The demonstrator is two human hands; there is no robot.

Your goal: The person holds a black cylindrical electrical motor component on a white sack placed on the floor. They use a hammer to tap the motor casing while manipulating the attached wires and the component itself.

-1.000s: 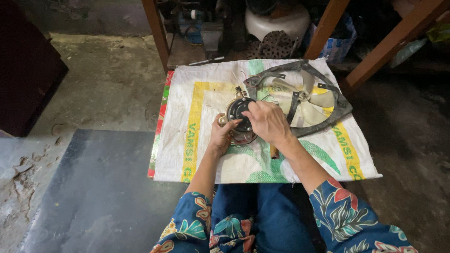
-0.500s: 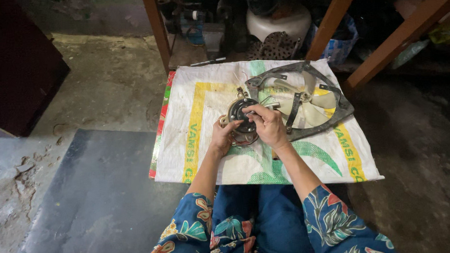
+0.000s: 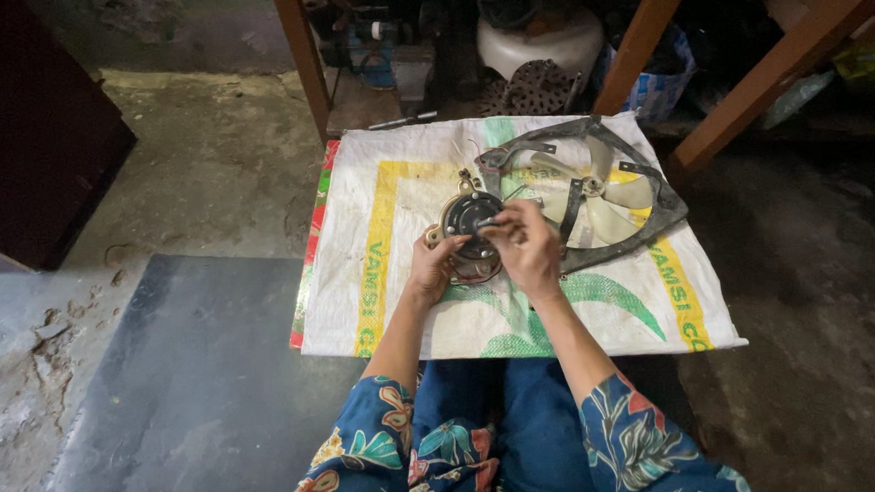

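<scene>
Motor handling on woven sack – both hands engaged

Hands are working at the round dark motor [image 3: 468, 226], which is sitting near the centre of the white woven sack [image 3: 379, 238] spread on the floor. I am seeing the left hand [image 3: 436, 267] cupping the motor's lower-left edge, fingers curled partway around the housing, in contact w/ it. I am seeing the right hand [image 3: 527, 245] closing over the motor's right side, thumb and forefinger pinched together at what looks like the shaft at the motor's centre; rest of the fingers are bent in. Cannot tell if a small part is being pinched there – too small to resolve.

Fan assy is lying just beside the motor, to its right: dark frame [image 3: 664, 204] w/ pale translucent blades [image 3: 618, 209] inside it, flat on the sack. Thin wires are running from the motor's top towards the frame.

Sack is carrying yellow and green bands and is resting partly on the concrete floor [image 3: 212, 167], partly against a dark mat [image 3: 200, 390]. Wooden legs [image 3: 303, 57] are standing behind the sack. Floral sleeves and blue trousers are showing at the bottom edge.
</scene>
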